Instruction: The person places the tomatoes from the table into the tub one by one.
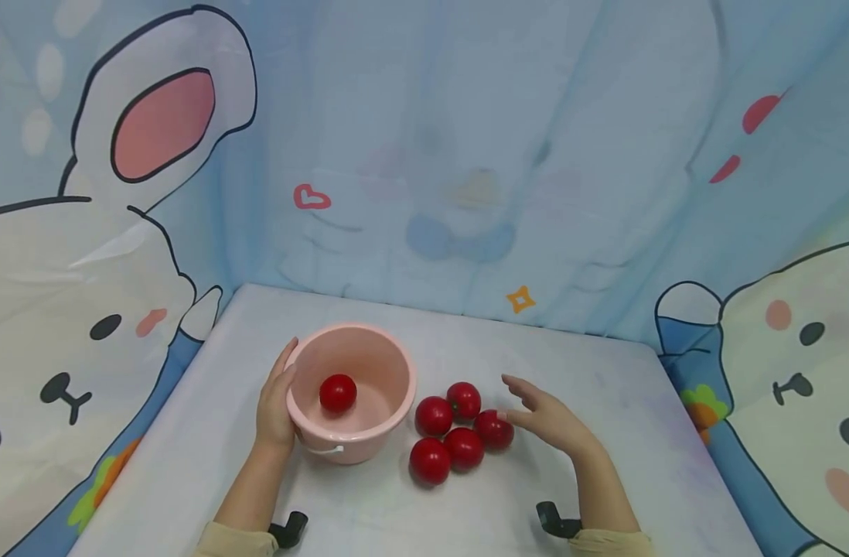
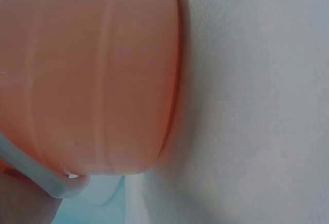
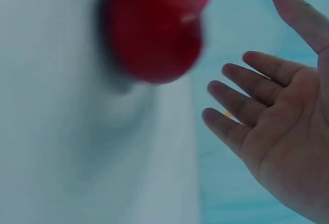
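1. The left hand is resting against the left wall of the pink bucket, palm and fingers lying along its side and steadying it on the white tabletop. The fingers are following the curve of the wall, not closing round anything.
2. The right hand is hovering just right of the tomato cluster, fingers spread and relaxed, holding nothing. The right wrist view is confirming an open palm.
3. The nearest tomato is lying just beside the thumb; contact cannot be judged from here.
4. Four more tomatoes are sitting in a tight group between bucket and hand. One tomato is lying inside the bucket, on its floor.
5. Judgement: the grasp is best made on the outermost tomato, fingers wrapping from above, so its neighbours are not being nudged into rolling. The left hand bracing the bucket is helping against tipping.
6. The tomatoes are looking round, glossy, uniformly red and smooth, so likely slippery; a full-fingered hold is preferable to a fingertip pinch.
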Available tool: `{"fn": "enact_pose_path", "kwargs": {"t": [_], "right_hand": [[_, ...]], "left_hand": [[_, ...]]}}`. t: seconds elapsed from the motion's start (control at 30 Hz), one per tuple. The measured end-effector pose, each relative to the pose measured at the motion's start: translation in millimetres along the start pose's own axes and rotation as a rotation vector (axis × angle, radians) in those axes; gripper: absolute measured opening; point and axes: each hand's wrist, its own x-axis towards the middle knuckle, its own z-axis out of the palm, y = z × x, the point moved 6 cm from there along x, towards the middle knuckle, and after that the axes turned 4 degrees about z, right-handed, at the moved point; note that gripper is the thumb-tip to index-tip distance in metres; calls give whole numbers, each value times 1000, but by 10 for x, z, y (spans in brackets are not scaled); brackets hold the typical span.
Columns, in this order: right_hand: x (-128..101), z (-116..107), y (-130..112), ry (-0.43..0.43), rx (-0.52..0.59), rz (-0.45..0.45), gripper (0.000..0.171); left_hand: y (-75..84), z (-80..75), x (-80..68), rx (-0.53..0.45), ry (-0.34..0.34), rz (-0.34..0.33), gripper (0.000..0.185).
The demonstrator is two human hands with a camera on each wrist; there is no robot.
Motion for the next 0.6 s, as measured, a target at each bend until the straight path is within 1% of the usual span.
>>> {"fn": "enact_pose_path", "kwargs": {"t": [0.17, 0.3, 0.47, 0.6], "right_hand": [[-52, 239, 321, 28, 102, 70, 88], [-59, 366, 483, 69, 147, 97, 92], [-51, 428, 562, 110, 164, 120, 94], [-46, 453, 571, 114, 164, 135, 95]], "left_hand": [[-5, -4, 3, -10, 3, 3, 45], [-9, 2, 0, -11, 7, 6, 45], [-16, 2, 4, -18, 3, 9, 45], [-12, -1, 4, -24, 4, 7, 45]]}}
